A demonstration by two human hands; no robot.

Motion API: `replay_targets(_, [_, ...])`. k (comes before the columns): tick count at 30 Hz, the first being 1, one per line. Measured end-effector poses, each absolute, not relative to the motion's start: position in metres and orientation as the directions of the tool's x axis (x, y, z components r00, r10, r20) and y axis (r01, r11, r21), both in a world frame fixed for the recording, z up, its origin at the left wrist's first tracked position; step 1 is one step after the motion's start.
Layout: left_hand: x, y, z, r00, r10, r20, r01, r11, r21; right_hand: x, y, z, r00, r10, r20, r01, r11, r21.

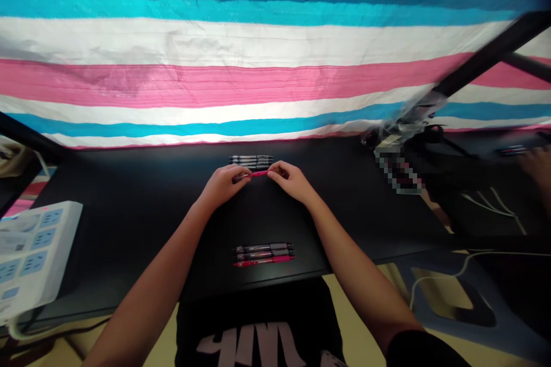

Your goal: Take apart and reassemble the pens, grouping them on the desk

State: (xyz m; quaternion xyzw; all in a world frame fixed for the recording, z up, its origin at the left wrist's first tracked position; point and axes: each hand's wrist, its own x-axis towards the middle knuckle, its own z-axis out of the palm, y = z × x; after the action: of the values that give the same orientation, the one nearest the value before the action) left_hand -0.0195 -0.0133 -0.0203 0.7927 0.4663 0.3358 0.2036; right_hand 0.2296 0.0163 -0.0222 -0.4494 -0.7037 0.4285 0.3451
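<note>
A red pen lies crosswise between my two hands at the far part of the black table. My left hand pinches its left end, and my right hand pinches its right end. Just beyond the red pen is a row of several dark pens, lying side by side and partly hidden by my fingers. Closer to my body, another group of dark pens lies in parallel, with a second red pen along its near side.
On the left stands a white power strip with blue sockets. Clear plastic wrapping lies at the back right beside a black frame bar. Another person's hand shows at the far right edge. A striped sheet hangs behind the black table.
</note>
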Motion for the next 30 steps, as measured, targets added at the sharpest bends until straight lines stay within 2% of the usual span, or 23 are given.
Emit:
replay_targets(3, [-0.019, -0.014, -0.021, 0.344, 0.877, 0.336, 0.601, -0.481, 0.638, 0.23, 0.016, -0.022, -0.364, 0.926, 0.104, 0.318, 0.228, -0.92])
replay_targets(8, [-0.018, -0.014, -0.02, 0.338, 0.876, 0.345, 0.593, -0.483, 0.645, 0.23, 0.016, -0.019, -0.391, 0.917, 0.083, 0.393, 0.248, -0.886])
replay_targets(12, [-0.018, -0.014, -0.018, 0.282, 0.899, 0.335, 0.547, -0.437, 0.714, 0.231, 0.017, -0.019, -0.387, 0.919, 0.078, 0.394, 0.241, -0.887])
replay_targets(15, [-0.016, -0.013, -0.016, 0.091, 0.956, 0.28, 0.392, -0.293, 0.872, 0.231, 0.018, -0.02, -0.355, 0.931, 0.085, 0.373, 0.224, -0.9])
replay_targets(17, [-0.016, -0.012, -0.013, -0.048, 0.982, 0.185, 0.177, -0.174, 0.969, 0.23, 0.018, -0.02, -0.341, 0.936, 0.08, 0.342, 0.203, -0.917])
replay_targets(19, [-0.015, -0.011, -0.012, -0.114, 0.99, 0.084, -0.053, -0.091, 0.994, 0.228, 0.017, -0.021, -0.346, 0.935, 0.075, 0.308, 0.189, -0.932])
replay_targets(22, [-0.013, -0.011, -0.01, -0.076, 0.997, -0.007, -0.268, -0.014, 0.963, 0.223, 0.014, -0.023, -0.352, 0.932, 0.082, 0.284, 0.19, -0.94])
replay_targets(26, [-0.009, -0.013, -0.009, 0.067, 0.994, -0.088, -0.336, 0.106, 0.936, 0.216, 0.01, -0.026, -0.357, 0.931, 0.078, 0.265, 0.181, -0.947])
replay_targets(30, [-0.006, -0.014, -0.008, 0.081, 0.99, -0.111, -0.303, 0.131, 0.944, 0.213, 0.007, -0.025, -0.375, 0.925, 0.061, 0.283, 0.176, -0.943])
